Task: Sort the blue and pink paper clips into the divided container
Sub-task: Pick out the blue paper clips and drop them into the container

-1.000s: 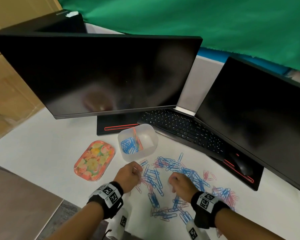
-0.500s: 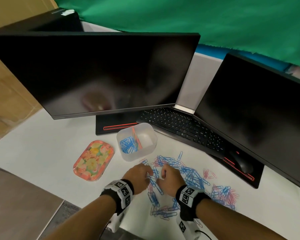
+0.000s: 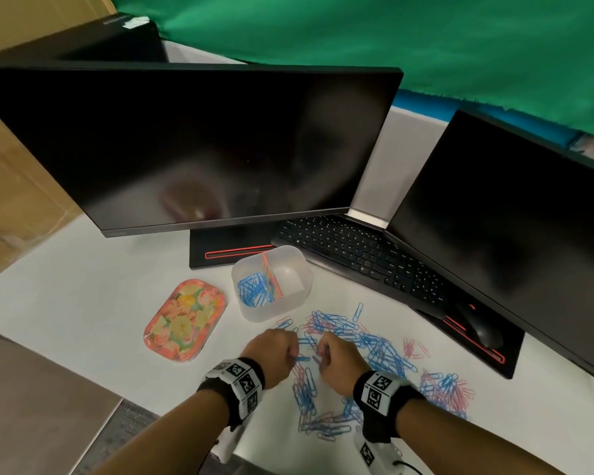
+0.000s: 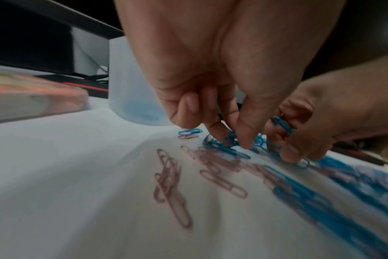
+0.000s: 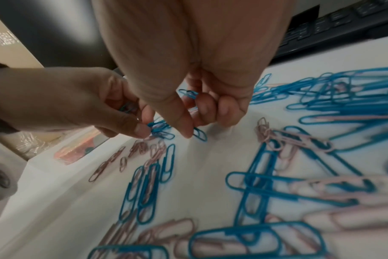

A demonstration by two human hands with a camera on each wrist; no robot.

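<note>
The divided container (image 3: 290, 305) stands open-topped just beyond the spill, close enough for short drops; its left compartment holds blue clips, the right looks empty. In front of the container, blue and pink paper clips (image 3: 374, 347) lie mixed across the white table (image 3: 83, 296). Nearest the container, the left hand (image 3: 271, 354) pinches blue clips off the surface, while the right hand (image 3: 340, 365), beside it, curls round gathered blue ones, probably stockpiling before one trip.

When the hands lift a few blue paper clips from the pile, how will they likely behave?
The blue paper clips lie interlocked, so neighbours, perhaps pink ones, may come along. They look thin and light, so probably slip from the fingers. Flat on the table, they seem unlikely to roll.
</note>
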